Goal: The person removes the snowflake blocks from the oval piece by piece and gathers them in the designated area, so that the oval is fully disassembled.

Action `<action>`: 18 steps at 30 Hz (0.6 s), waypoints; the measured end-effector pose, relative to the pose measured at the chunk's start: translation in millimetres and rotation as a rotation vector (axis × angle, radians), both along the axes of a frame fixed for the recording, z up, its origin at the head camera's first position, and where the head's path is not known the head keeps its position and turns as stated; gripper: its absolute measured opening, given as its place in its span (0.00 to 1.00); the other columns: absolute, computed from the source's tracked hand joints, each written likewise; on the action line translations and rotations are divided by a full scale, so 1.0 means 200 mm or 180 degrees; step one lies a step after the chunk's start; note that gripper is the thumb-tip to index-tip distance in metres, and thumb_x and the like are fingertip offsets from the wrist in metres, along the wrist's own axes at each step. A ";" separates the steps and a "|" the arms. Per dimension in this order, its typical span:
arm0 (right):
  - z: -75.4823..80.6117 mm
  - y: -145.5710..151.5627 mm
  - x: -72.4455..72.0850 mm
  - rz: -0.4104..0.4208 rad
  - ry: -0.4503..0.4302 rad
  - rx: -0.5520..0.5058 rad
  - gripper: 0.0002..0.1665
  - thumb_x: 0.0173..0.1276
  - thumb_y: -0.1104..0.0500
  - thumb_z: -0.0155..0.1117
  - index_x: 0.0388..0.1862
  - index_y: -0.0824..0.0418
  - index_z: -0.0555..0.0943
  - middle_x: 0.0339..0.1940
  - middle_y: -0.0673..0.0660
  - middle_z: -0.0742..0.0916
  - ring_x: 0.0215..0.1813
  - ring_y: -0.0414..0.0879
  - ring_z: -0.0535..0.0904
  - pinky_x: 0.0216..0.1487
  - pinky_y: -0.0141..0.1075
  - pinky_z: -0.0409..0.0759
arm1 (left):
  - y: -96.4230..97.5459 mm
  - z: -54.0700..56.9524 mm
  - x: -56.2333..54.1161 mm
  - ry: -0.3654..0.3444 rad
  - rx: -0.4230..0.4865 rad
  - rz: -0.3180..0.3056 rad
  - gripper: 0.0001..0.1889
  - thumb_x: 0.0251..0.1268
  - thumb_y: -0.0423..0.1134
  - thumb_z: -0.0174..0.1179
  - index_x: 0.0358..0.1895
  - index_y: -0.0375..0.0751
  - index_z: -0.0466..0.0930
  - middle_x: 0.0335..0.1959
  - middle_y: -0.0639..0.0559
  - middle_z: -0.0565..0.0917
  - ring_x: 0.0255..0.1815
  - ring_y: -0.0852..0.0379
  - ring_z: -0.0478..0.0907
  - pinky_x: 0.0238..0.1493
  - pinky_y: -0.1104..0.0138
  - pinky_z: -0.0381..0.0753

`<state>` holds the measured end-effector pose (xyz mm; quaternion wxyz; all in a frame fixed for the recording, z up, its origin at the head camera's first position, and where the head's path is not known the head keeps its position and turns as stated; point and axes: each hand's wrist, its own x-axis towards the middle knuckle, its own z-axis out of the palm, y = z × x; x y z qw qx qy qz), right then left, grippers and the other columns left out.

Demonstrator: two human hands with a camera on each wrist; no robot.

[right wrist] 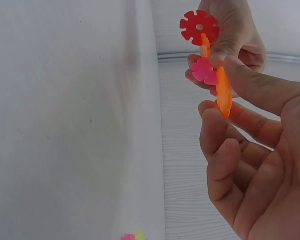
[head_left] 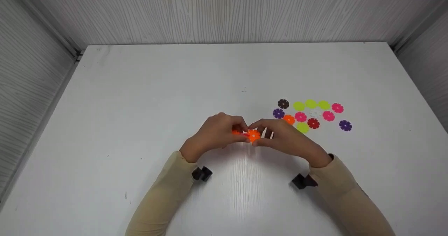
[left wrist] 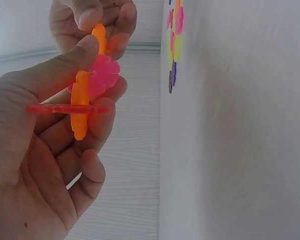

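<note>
My left hand pinches a short chain of slotted snowflake discs between thumb and fingers. In the left wrist view, a red disc crosses an orange disc, and a pink disc follows it. A second orange disc sits at the far end, set into the pink one. My right hand holds that end disc, thumb on one side and fingers on the other, as the right wrist view shows. Both hands meet close above the table, and fingers cover part of the chain.
Loose discs lie on the white table beyond my right hand: brown, purple, yellow-green, pink, white, red and orange. Wood-grain panels enclose the back and sides.
</note>
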<state>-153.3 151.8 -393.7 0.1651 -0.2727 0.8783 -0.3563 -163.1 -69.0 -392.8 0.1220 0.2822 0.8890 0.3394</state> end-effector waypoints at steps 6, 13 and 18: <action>0.00 0.00 0.00 -0.0020 0.0027 0.0052 0.24 0.62 0.56 0.70 0.58 0.58 0.79 0.46 0.53 0.86 0.38 0.45 0.78 0.37 0.29 0.78 | 0.00 0.00 0.00 0.0073 -0.0014 -0.0016 0.13 0.57 0.47 0.69 0.37 0.41 0.85 0.30 0.51 0.86 0.28 0.60 0.76 0.34 0.69 0.75; 0.00 -0.01 0.00 -0.0069 0.0039 0.0042 0.23 0.62 0.56 0.69 0.57 0.57 0.79 0.40 0.52 0.85 0.37 0.46 0.78 0.36 0.30 0.78 | 0.00 0.00 0.00 0.0159 -0.0008 -0.0040 0.11 0.58 0.44 0.68 0.38 0.40 0.86 0.32 0.50 0.86 0.32 0.58 0.76 0.38 0.67 0.76; -0.01 0.00 -0.01 -0.0051 0.0127 0.0014 0.21 0.63 0.57 0.68 0.55 0.59 0.79 0.40 0.53 0.85 0.35 0.45 0.77 0.34 0.29 0.77 | -0.01 0.00 0.00 0.0406 -0.0062 -0.0117 0.10 0.61 0.42 0.66 0.40 0.41 0.87 0.34 0.49 0.86 0.32 0.55 0.77 0.43 0.64 0.76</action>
